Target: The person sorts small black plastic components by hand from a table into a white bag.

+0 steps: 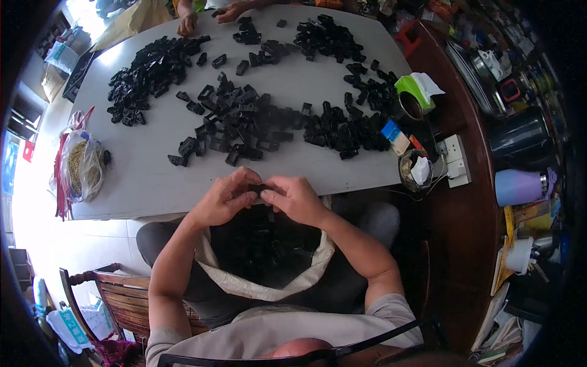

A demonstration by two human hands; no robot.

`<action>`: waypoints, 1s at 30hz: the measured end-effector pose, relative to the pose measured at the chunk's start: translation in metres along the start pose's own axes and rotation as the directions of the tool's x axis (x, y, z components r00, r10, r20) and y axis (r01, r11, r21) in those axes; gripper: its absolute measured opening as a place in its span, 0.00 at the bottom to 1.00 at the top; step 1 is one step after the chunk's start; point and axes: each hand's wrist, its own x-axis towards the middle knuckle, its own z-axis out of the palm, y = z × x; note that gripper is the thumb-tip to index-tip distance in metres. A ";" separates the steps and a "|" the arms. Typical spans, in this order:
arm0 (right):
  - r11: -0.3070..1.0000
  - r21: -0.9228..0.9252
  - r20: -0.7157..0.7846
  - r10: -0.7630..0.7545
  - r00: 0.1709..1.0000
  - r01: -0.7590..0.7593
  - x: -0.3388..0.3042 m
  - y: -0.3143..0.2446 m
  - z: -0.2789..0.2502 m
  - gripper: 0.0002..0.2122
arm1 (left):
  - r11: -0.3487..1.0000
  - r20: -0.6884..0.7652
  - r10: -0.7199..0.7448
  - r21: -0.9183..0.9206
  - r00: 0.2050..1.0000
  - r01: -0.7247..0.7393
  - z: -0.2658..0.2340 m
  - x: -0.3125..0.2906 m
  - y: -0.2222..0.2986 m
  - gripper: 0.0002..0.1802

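Observation:
Between the fingertips of my left hand [227, 197] and my right hand [295, 199] is a small black plastic part [258, 188], mostly covered by the fingers. Both hands are closed on it, just off the near edge of the table. Below them, an off-white sack [269, 292] with a rolled rim lies open on my lap, with many similar black parts [263, 248] inside. Beyond my hands, a loose heap of black plastic parts [235, 113] spreads over the grey-white table [153, 177].
More heaps of black parts [150, 76] lie further back. Across the table are another person's hands [188, 24]. A plastic bag [84, 162] sits at the left edge. On the right stand a green tissue pack [416, 90], a jar [416, 170] and a power strip [454, 160]. A wooden chair [125, 293] is lower left.

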 end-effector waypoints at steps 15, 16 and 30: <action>0.480 -0.838 -0.436 -0.303 0.848 -0.259 -0.032 0.007 -0.069 0.08 | 0.358 -0.304 0.430 0.922 0.850 0.149 -0.014 0.013 -0.006 0.13; 0.408 -0.833 -0.506 -0.292 0.812 -0.373 -0.036 0.009 -0.075 0.08 | 0.359 -0.308 0.429 0.921 0.849 0.152 -0.014 0.012 -0.008 0.13; 0.471 -0.810 -0.493 -0.221 0.842 -0.350 -0.021 0.012 -0.060 0.08 | 0.883 -0.259 -0.276 -0.448 0.925 0.139 -0.012 0.000 0.012 0.14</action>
